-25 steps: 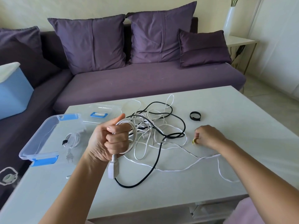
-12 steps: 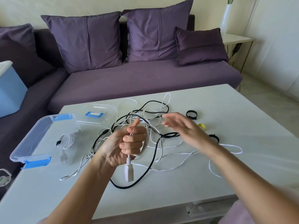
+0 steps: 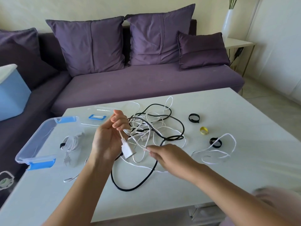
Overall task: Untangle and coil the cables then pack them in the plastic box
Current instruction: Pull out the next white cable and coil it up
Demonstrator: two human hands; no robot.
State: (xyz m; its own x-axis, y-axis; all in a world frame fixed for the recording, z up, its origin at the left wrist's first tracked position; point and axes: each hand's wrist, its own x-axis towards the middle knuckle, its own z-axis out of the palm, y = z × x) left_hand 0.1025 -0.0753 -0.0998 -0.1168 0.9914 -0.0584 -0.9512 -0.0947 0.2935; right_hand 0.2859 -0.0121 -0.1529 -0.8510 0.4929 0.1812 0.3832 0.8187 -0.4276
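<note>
As left hand [image 3: 105,141] pinches white cable [image 3: 128,151], three straps [image 3: 194,118]

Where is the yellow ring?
Head view: the yellow ring lies on the table, right of the cable tangle, between a far black loop and a near black loop.

A blue bin [image 3: 11,95] is cut off at the left edge, and a round white object [image 3: 5,180] at lower left is too blurred to identify. Pinkish cloth [image 3: 276,203] smears at lower right. The left hand [image 3: 107,139] hides part of the white cable [image 3: 127,150] it pinches. The right hand [image 3: 169,158] has blurred fingertips [image 3: 150,151], so its grip is unclear.
</note>
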